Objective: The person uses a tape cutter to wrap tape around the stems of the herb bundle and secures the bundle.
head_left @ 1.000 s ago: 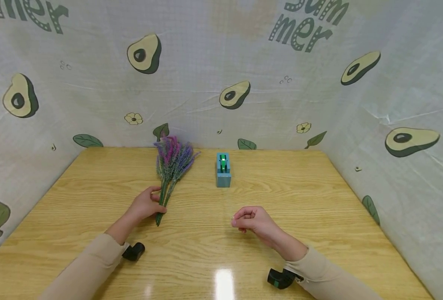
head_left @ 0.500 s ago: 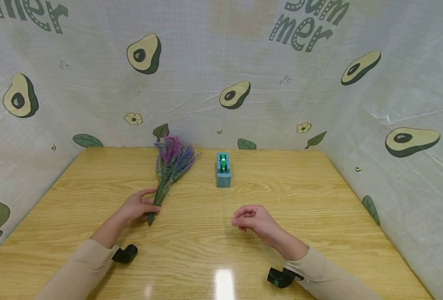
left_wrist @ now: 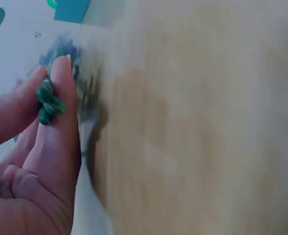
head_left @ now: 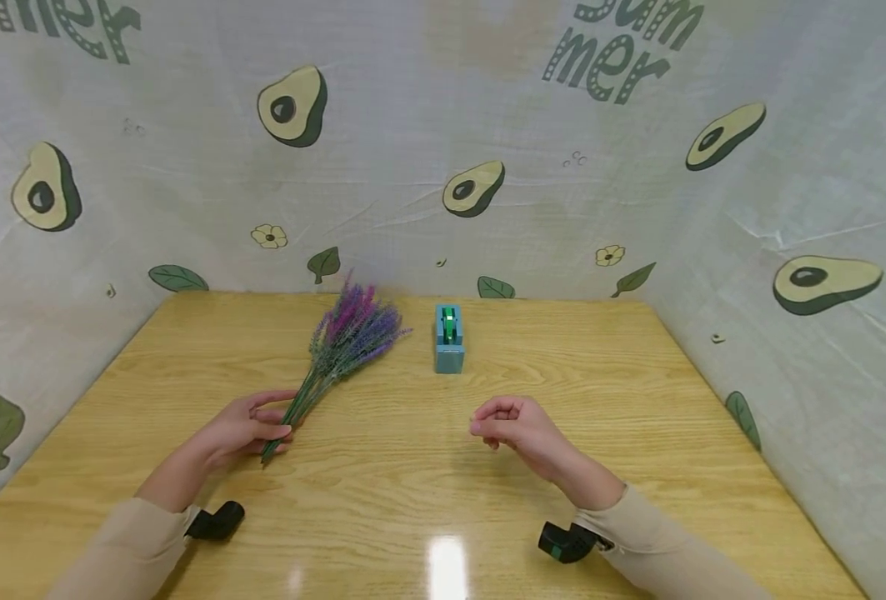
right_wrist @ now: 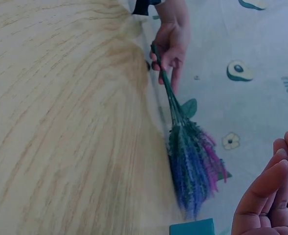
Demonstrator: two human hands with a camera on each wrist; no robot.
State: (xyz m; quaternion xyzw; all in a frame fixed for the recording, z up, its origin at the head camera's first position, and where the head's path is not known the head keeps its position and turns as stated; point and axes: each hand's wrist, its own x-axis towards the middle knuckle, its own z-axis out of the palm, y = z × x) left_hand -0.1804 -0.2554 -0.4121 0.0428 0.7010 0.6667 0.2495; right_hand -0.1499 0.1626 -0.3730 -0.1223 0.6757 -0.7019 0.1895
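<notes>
My left hand (head_left: 242, 429) holds a bunch of artificial lavender (head_left: 356, 333) by its green stems, pinched between thumb and fingers. The purple and pink flower heads point away to the right. In the left wrist view, the green stem ends (left_wrist: 48, 103) poke out between thumb and finger. My right hand (head_left: 521, 429) hovers over the table with thumb and forefinger together. At its fingertips shows a tiny pale bit that looks like clear tape, barely visible. Farther back, between the hands, stands a blue tape dispenser (head_left: 449, 358) with a green roll (head_left: 449, 325).
The wooden table (head_left: 382, 500) runs back to a pale cloth (head_left: 382, 200) printed with avocados and leaves, which also hangs along both sides. A black wrist camera (head_left: 217, 521) sits at the left cuff, another black wrist camera (head_left: 566, 542) at the right cuff.
My left hand has drawn the lavender's stems left and toward me, so the bunch now slants more. The right hand has risen slightly in the head view. The dispenser stays put.
</notes>
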